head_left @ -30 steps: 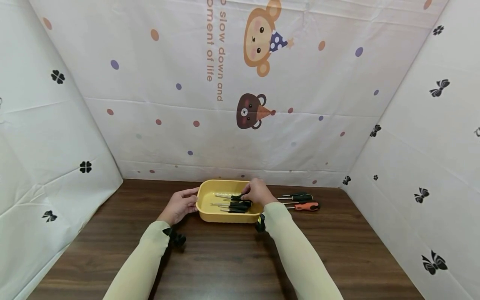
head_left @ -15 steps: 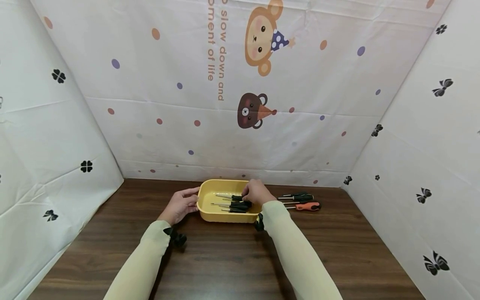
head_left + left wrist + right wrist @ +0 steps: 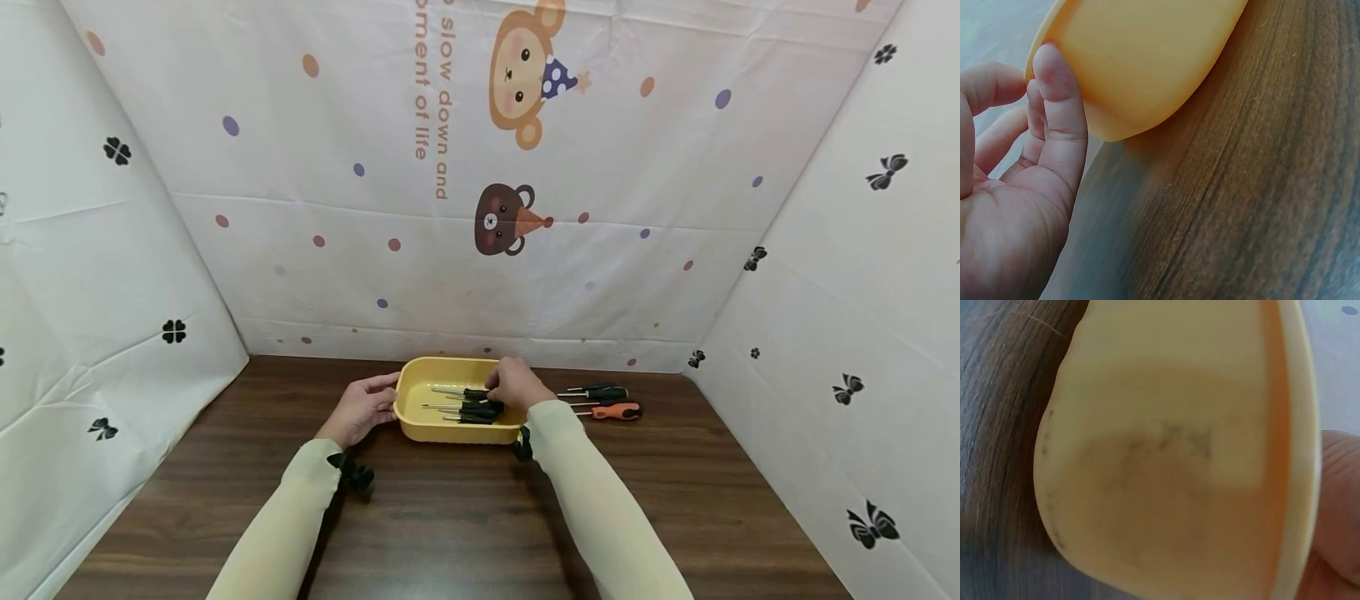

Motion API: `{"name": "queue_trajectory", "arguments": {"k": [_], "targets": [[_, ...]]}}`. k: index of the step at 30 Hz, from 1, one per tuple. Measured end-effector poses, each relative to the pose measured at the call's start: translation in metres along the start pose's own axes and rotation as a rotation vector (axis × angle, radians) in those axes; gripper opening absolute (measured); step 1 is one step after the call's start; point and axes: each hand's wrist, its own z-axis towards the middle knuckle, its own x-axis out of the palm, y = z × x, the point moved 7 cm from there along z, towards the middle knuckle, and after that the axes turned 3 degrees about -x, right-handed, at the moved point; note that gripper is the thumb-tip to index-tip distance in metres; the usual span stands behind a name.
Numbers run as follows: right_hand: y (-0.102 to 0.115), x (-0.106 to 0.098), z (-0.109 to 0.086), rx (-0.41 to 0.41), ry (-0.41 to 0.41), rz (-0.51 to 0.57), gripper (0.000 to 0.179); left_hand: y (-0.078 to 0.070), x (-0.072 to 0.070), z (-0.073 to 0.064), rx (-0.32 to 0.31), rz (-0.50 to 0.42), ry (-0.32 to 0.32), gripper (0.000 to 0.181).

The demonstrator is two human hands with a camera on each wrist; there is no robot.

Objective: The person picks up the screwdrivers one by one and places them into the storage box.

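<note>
Barely anything has moved: at lower centre, the smooth, round-cornered tray [image 3: 457, 433] is touched by the left hand [image 3: 362, 412], fingers loose (right hand [image 3: 516, 383] at screwdrivers [image 3: 472, 409], grip unclear).

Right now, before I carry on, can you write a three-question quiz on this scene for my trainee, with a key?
1. Open: where does the orange-handled screwdriver lie, relative to the yellow tray?
2. True or false: the left hand touches one end of the tray while the right hand reaches in at the other.
3. Pick one: the screwdriver handles showing inside the tray are (a) red, (b) black, (c) blue.

Key:
1. Outside it, on the wooden table, to its right in the head view.
2. True.
3. (b).
</note>
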Motion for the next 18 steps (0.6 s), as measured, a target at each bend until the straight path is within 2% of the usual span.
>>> {"name": "queue_trajectory", "arguments": {"k": [10, 14, 18], "targets": [[0.008, -0.012, -0.009, -0.054, -0.049, 0.017, 0.02, 0.0, -0.001, 0.0, 0.01, -0.008, 0.002, 0.054], [0.005, -0.016, -0.015, -0.075, -0.078, 0.085, 0.02, 0.001, -0.001, 0.0, 0.005, -0.009, 0.003, 0.055], [-0.002, -0.021, -0.024, -0.057, -0.104, 0.173, 0.024, 0.001, 0.0, 0.0, 0.006, -0.011, 0.002, 0.054]]}}
